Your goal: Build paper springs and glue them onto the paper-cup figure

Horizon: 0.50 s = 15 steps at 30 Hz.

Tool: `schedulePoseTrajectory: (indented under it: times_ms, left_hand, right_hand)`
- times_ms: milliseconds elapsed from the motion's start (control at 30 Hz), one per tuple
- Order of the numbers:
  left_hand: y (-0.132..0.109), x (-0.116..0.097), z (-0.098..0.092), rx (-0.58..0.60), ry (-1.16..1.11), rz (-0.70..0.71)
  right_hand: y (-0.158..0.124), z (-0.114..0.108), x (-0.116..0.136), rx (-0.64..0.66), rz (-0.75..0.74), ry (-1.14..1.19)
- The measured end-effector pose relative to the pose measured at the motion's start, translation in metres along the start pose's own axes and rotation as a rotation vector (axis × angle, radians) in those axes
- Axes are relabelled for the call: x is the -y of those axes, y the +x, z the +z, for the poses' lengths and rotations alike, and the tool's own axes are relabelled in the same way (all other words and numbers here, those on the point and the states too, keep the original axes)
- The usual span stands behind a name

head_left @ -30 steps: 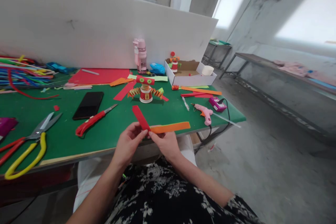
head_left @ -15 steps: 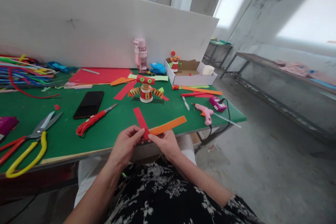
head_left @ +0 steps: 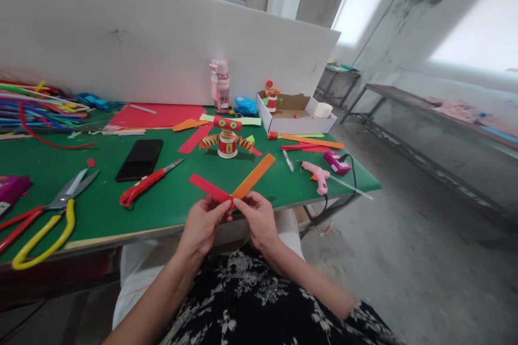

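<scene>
Between my hands, at the table's front edge, a red paper strip (head_left: 208, 187) and an orange paper strip (head_left: 254, 175) meet at their near ends in a V. My left hand (head_left: 205, 221) pinches the red strip close to the joint. Thumb and fingers of my right hand (head_left: 257, 215) close on the orange strip at the same joint; whether the ends are glued or folded there is hidden by my fingers. Just beyond stands a small paper-cup figure (head_left: 227, 143) with a red rolled head, green eyes and pleated orange arms.
Left lie scissors (head_left: 60, 205), a red-handled knife (head_left: 148, 184), a black phone (head_left: 140, 160) and colourful pipe cleaners (head_left: 40, 110). Right are a pink glue gun (head_left: 317, 173), its cord and a purple box (head_left: 337, 162). Behind stand a pink bottle (head_left: 220, 86) and a white box (head_left: 297, 123) holding a second figure.
The red strip has swung left and lower, and the orange strip has turned more upright, pointing away from me. Both hands still pinch the joint.
</scene>
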<state>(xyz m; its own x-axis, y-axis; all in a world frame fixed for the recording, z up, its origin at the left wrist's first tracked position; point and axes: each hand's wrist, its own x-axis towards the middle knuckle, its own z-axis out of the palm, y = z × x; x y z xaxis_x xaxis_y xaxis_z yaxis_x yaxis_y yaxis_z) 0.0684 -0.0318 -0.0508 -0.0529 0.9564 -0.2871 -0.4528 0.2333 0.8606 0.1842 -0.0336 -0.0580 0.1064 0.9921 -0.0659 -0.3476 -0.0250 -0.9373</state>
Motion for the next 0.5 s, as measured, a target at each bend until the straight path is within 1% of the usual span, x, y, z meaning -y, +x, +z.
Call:
schedulePoseTrajectory:
  times_ms: [67,200,300,400,500]
  left_hand:
    - [-0.0006,0.0028,0.0026,-0.017,-0.017,-0.006]
    - [-0.0017,0.0051,0.0049,-0.043,-0.041,-0.007]
    - [-0.0019,0.0043,0.0057,-0.055,-0.05,-0.002]
    - [-0.0021,0.0031,0.0066,-0.066,-0.043,0.003]
    - [-0.003,0.0026,0.0078,-0.077,-0.02,0.003]
  right_hand:
    - [-0.0003,-0.0008,-0.0041,-0.009,-0.091,-0.088]
    - [-0.0028,-0.0052,-0.0042,0.002,-0.288,-0.355]
    - [-0.0056,-0.0076,-0.0003,0.036,-0.394,-0.451]
    - [-0.0067,-0.0079,0.0022,0.044,-0.412,-0.422]
    - [-0.005,-0.0072,0.0023,0.004,-0.298,-0.343]
